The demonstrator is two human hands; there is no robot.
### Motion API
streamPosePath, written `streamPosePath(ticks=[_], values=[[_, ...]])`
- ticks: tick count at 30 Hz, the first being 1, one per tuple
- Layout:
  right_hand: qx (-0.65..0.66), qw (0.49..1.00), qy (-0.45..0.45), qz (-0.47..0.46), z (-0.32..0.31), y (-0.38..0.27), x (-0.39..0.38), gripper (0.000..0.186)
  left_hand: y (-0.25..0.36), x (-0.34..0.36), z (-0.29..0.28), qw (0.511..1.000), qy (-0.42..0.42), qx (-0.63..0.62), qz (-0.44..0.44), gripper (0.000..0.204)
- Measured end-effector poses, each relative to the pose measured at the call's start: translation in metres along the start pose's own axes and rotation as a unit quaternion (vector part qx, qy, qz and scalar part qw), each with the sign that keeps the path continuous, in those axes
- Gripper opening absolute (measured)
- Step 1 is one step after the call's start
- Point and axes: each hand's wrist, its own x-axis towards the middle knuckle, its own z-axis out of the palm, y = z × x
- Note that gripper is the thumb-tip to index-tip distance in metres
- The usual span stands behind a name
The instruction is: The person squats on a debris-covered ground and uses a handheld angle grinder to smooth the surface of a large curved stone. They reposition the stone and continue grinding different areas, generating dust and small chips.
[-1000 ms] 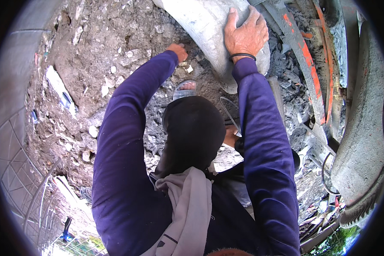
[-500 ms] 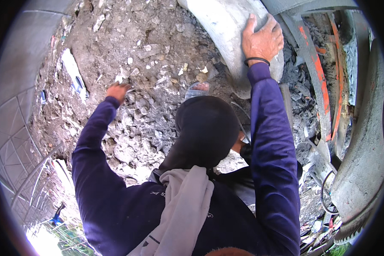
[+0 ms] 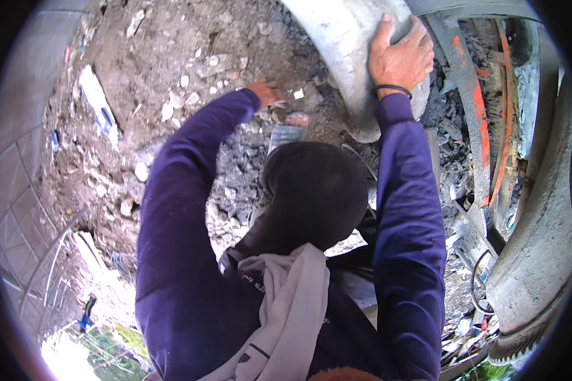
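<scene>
My right hand point(image 3: 402, 58) lies on a large, pale grey curved piece point(image 3: 343, 44) with a smooth, concrete-like surface. Its thumb is apart from the fingers, and a black band circles the wrist. My left hand point(image 3: 267, 94) is low over the dirt, just beyond my sandalled foot point(image 3: 287, 132). Its fingers are curled and slightly smeared; something small seems to be at them, but I cannot make out what. A brownish lump point(image 3: 278, 115) shows between that hand and the toes. My bent knee point(image 3: 318, 190) in black cloth hides the ground beneath it.
Stones and rubble point(image 3: 232, 184) cover the dirt ground. A white scrap point(image 3: 95, 95) lies at the far left, near wire mesh point(image 3: 19, 190). On the right stand metal bars with orange paint point(image 3: 478, 105) and a big grey curved part point(image 3: 531, 254). A pale towel point(image 3: 286, 298) hangs down my front.
My left hand has swung right across the rubble, from the left side to beside my foot. My right hand stays on the grey piece. The whole view has shifted slightly.
</scene>
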Motion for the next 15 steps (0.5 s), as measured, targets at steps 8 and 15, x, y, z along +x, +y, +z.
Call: streamPosePath(ticks=[8,15], values=[[-0.002,1.000,-0.007,0.018,0.000,-0.003,0.014,0.064,0.027,-0.186,0.098,0.991,-0.086,-0.009,-0.107,0.046],[-0.009,0.999,-0.030,0.024,-0.002,-0.006,0.011,0.065,-0.030,-0.222,0.019,0.933,-0.189,-0.143,-0.271,0.047]])
